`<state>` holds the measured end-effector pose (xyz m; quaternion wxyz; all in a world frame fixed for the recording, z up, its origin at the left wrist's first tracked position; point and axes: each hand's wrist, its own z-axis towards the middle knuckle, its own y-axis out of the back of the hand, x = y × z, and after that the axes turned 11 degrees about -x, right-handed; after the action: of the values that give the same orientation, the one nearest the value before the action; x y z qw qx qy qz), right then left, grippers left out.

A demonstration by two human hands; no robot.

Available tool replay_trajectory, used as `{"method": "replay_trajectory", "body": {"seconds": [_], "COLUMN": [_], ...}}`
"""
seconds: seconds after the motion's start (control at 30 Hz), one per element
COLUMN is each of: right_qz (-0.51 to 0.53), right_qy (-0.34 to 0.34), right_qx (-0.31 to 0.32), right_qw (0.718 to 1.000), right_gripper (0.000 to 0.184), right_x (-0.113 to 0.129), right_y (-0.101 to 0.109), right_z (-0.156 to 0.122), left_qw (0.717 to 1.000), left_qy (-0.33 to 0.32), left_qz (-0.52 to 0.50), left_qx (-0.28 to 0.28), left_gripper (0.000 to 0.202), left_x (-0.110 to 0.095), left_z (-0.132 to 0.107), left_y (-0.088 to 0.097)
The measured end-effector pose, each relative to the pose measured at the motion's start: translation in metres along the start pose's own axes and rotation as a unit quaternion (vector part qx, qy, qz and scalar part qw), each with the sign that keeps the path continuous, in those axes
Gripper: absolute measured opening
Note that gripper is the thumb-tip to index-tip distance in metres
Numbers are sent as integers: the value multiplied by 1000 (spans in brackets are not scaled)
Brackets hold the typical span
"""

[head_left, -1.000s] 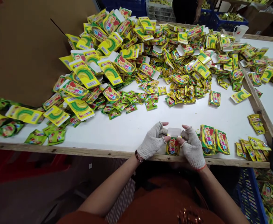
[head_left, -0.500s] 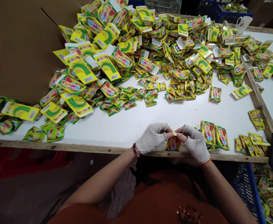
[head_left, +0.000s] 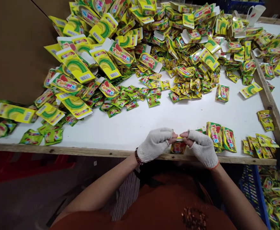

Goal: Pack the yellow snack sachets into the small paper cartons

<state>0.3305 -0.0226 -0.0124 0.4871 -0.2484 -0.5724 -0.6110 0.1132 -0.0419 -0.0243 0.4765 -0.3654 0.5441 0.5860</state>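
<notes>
At the wooden front edge of the white table (head_left: 82, 151): one Twins carton (head_left: 178, 148), top pinched by drawn-in fingers of left hand (head_left: 156, 145) and right hand (head_left: 200, 147); uneven thumb pressure could crease it.

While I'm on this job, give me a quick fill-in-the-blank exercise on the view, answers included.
The left hand and right hand are at the ____, not the bottom, of the small box.
The beaded bracelet is on the ____ wrist.
The mug on the table is mostly ____.
The lower-right crate is ____.

Top; left; white; blue.
</notes>
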Motion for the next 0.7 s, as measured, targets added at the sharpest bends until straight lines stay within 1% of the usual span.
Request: {"method": "replay_trajectory", "body": {"seconds": [0.07,0.1,0.13,0.2,0.27,0.33,0.43,0.5,0.53,0.57,0.6,0.63,0.67,0.7], "right_qz": [-21,-31,-41,-59,-58,-47,-47,-59,-60,-54,-42,-25,-6,9], "right_qy": [84,124,157,201,214,209,180,146,127,105,76,43,6,-32], "right_qx": [28,42,49,40,16,-1,9,19,18,2,-27,-65,-108,-143], "right_qw": [996,991,985,977,975,977,983,987,990,993,996,997,994,989], "right_gripper": [26,30,33,39,48,58,61,57,54,50,45,41,39,39], "right_x": [-7,-10,-13,-17,-20,-23,-25,-23,-20,-15,-9,-2,5,11], "right_y": [3,5,6,6,3,-2,-11,-16,-17,-16,-12,-6,4,17], "right_z": [-5,-8,-11,-18,-23,-27,-32,-35,-37,-37,-37,-36,-33,-29], "left_qw": [995,991,986,980,979,982,987,994,998,1000,995,982,961,931], "left_qy": [-70,-94,-110,-127,-136,-143,-141,-99,-57,-2,61,129,200,272], "left_qz": [52,78,102,132,135,113,70,40,16,-18,-61,-113,-169,-222], "left_qx": [42,63,79,84,74,54,41,23,2,-25,-52,-77,-95,-100], "left_gripper": [28,30,31,30,29,28,26,23,21,20,27,39,52,64], "left_x": [2,2,2,0,-2,-3,-2,-3,-3,-4,-5,-6,-7,-8], "left_z": [-6,-8,-10,-12,-12,-13,-17,-20,-20,-20,-18,-15,-11,-6], "left_y": [4,6,7,7,4,-1,-6,-7,-8,-9,-10,-11,-13,-16]}}
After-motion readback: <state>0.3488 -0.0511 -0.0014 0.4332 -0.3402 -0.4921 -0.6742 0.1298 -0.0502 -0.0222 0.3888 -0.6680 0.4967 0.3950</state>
